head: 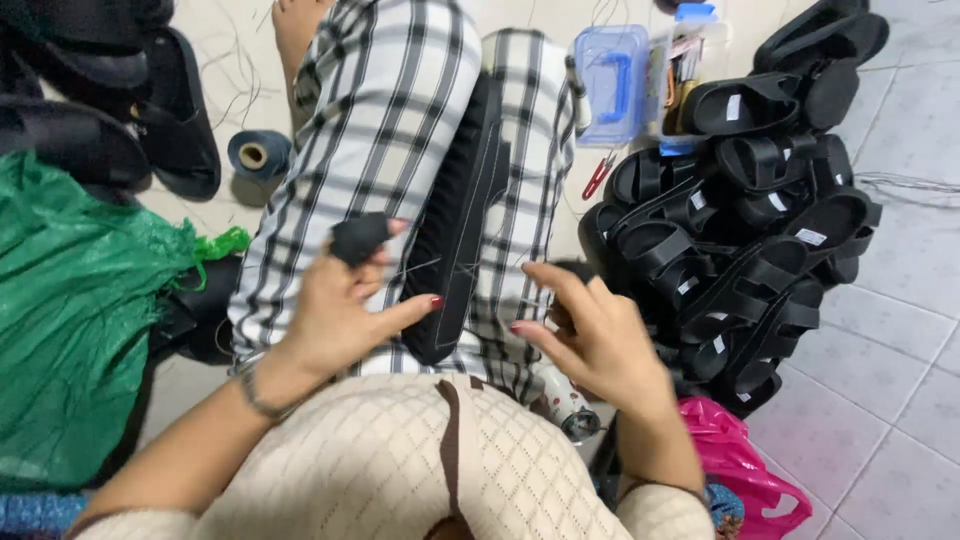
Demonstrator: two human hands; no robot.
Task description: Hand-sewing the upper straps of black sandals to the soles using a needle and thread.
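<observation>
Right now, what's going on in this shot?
A person sits on a tiled floor with a black sandal sole lying between their legs in checked trousers. The left hand, one finger wrapped in a black guard, and the right hand hover just above the sole, with thin thread stretched between them. A pile of black sandals sits to their right, a green plastic bag to their left.

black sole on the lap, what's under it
The black sole lies between legs in plaid trousers; the left hand touches its edge. Whatever lies beneath it is covered.
</observation>
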